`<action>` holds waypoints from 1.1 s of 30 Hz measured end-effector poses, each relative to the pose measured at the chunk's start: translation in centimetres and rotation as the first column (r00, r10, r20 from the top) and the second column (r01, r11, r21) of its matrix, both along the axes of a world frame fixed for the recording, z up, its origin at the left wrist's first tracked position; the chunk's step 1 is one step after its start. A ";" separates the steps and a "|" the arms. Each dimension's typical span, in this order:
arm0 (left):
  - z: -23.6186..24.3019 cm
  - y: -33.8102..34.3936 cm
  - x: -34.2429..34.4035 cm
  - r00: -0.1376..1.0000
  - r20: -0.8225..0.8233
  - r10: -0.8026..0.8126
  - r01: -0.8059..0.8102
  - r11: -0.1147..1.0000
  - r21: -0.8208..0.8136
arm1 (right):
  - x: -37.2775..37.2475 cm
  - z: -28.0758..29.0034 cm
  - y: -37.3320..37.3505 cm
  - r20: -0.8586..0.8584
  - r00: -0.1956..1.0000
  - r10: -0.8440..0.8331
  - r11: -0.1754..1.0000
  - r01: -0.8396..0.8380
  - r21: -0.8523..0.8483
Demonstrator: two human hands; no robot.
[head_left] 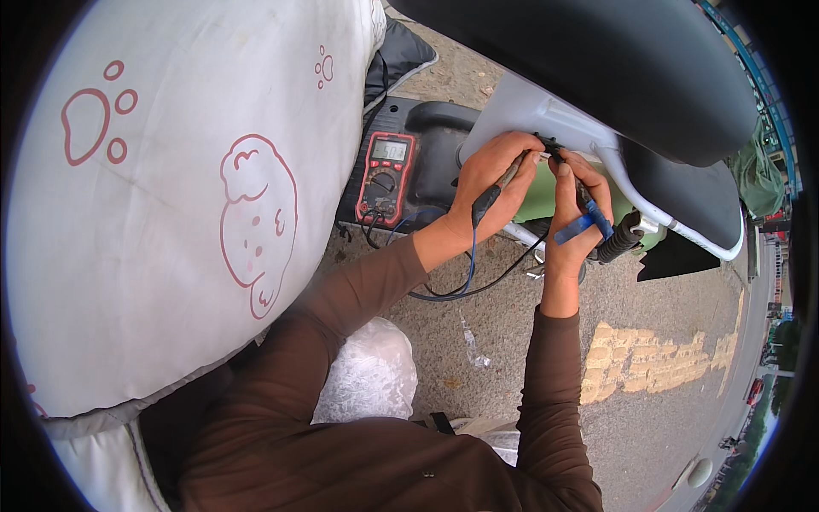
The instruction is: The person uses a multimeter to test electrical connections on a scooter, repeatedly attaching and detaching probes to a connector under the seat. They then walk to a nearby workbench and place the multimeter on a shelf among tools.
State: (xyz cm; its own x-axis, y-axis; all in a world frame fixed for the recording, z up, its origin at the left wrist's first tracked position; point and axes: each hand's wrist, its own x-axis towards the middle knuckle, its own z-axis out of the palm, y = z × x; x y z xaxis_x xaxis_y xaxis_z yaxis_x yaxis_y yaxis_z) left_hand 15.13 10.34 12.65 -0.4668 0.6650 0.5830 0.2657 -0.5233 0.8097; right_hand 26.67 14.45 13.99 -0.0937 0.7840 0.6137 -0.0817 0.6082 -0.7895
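Note:
My left hand [499, 183] is closed round a multimeter probe [486, 205] with a dark grip, from which a blue lead trails down. Its tip side points at a small black connector [548, 143] between my hands; whether it touches inside cannot be made out. Closed as well, my right hand [573, 205] grips a black cable [582, 189] wrapped with blue tape [576, 228], at the connector's right. To the left, a red and black multimeter [386, 177] lies face up on the scooter's dark footboard [418, 115], its display lit. Leads run from its lower end.
A black scooter seat [597, 60] overhangs my hands, with a white body panel [512, 115] beneath it. A black spring shock absorber [618, 239] is by my right hand. A large white quilted cover [188, 171] fills the left. Below is grey pavement [486, 341] with yellowish paving.

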 end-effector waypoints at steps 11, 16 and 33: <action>0.3 -0.2 0.1 1.000 0.005 0.001 -0.001 1.000 -0.015 | 0.1 0.1 0.0 0.002 1.000 0.001 1.000 -0.001 -0.001; 0.3 -0.2 0.0 1.000 0.005 0.004 -0.004 1.000 -0.014 | 0.0 0.0 0.0 -0.001 1.000 0.005 1.000 -0.005 -0.001; 0.3 -0.3 0.0 1.000 -0.012 0.010 -0.010 1.000 -0.025 | 0.1 0.0 0.0 -0.015 1.000 0.027 1.000 -0.027 -0.015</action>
State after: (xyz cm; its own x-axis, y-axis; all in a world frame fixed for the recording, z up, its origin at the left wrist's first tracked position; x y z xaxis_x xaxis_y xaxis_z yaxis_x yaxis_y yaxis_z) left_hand 15.16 10.04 12.98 -0.4670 0.6747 0.5716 0.2806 -0.4999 0.8194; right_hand 26.76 14.47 14.03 -0.1056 0.7903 0.6036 -0.1099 0.5940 -0.7969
